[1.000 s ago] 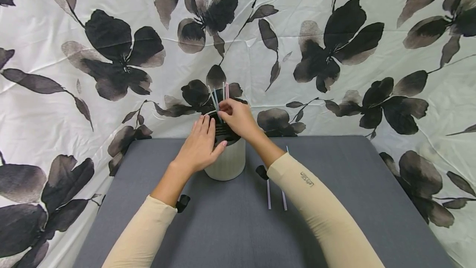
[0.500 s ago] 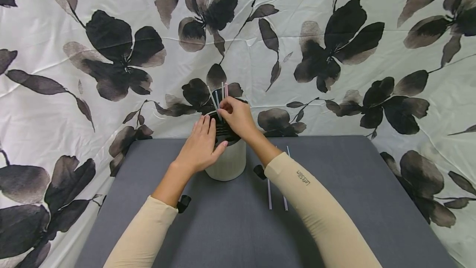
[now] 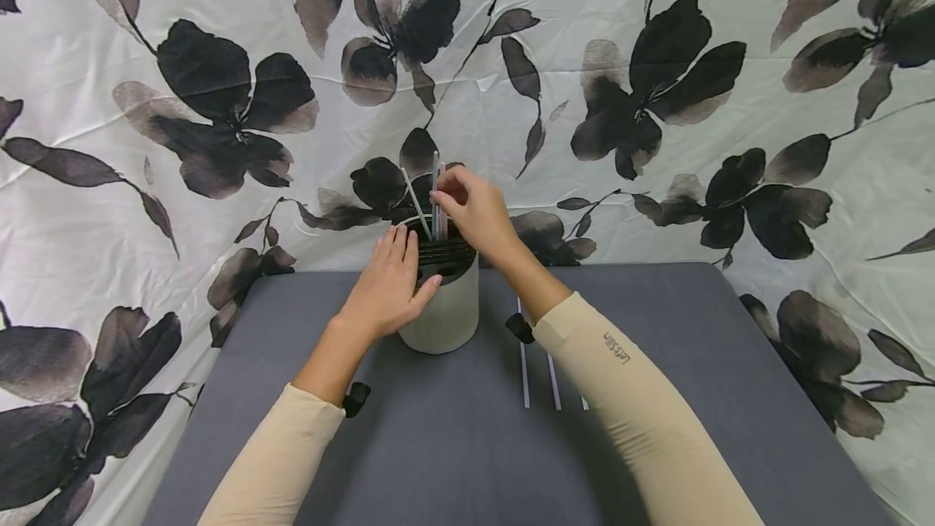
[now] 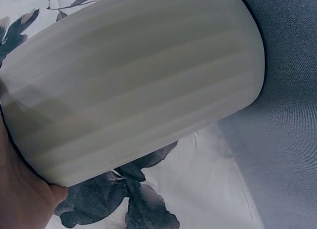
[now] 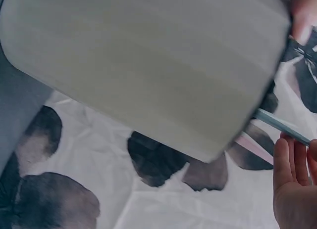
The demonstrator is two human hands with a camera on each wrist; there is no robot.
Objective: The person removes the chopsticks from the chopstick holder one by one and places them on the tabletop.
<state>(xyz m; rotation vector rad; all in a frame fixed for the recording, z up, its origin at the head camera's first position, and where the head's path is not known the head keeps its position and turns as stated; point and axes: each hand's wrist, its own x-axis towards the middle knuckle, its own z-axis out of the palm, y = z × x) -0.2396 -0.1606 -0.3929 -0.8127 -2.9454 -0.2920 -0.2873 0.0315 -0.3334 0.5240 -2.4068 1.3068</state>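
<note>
A few thin straws [image 3: 437, 201] stand upright in a white ribbed holder [image 3: 445, 315] with a black slotted top [image 3: 443, 254]. The right hand [image 3: 475, 213] pinches the upper part of these straws between thumb and fingers [image 3: 447, 195], just above the holder's rim. One pale straw [image 3: 415, 203] leans away to the left of those fingers, untouched. The left hand [image 3: 387, 286] rests on the holder's near left side, its fingers straight along the rim and its thumb against the wall. The holder stands on the grey counter [image 3: 438, 445]. Below and to the right of the pinching fingers, three more straws [image 3: 551, 376] lie flat on the counter, partly under the right sleeve [image 3: 628, 396]. A flowered cloth [image 3: 219, 104] hangs behind.
</note>
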